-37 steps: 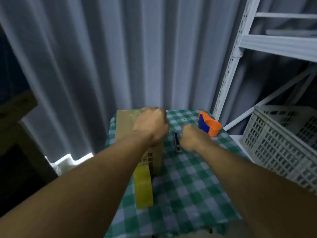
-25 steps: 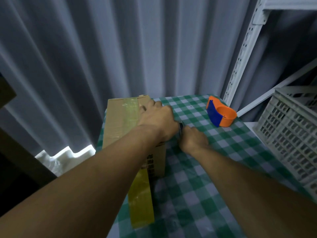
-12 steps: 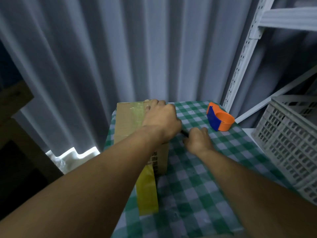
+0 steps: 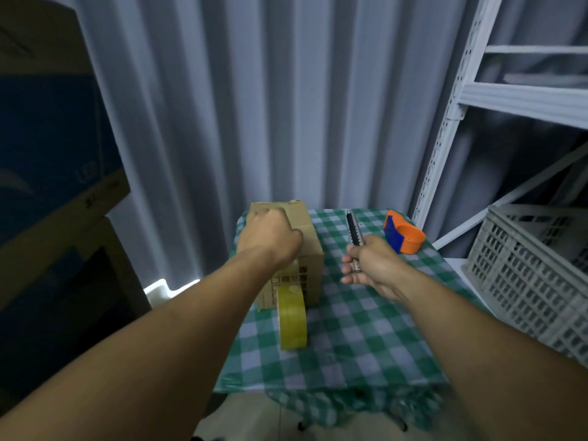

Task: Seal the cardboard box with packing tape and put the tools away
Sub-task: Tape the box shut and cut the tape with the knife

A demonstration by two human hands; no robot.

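Observation:
A small cardboard box [image 4: 310, 249] stands at the back left of a green checked table [image 4: 350, 338]. My left hand [image 4: 270, 237] rests closed on the box's top. A strip of yellowish packing tape [image 4: 292, 319] hangs from the box's front face down onto the cloth. My right hand [image 4: 372, 265] holds a slim black and silver utility knife [image 4: 353, 230], which points away from me, to the right of the box. An orange and blue tape dispenser [image 4: 402, 235] sits at the table's back right.
White metal shelving [image 4: 445, 128] rises on the right. A grey plastic crate [image 4: 534, 268] stands beside the table at right. Grey curtains [image 4: 254, 106] hang behind. Large cartons [image 4: 47, 154] are stacked at left.
My right hand has picked the knife up from the cloth beside the box and lifted it to the right. My left hand slid to the left on the box top.

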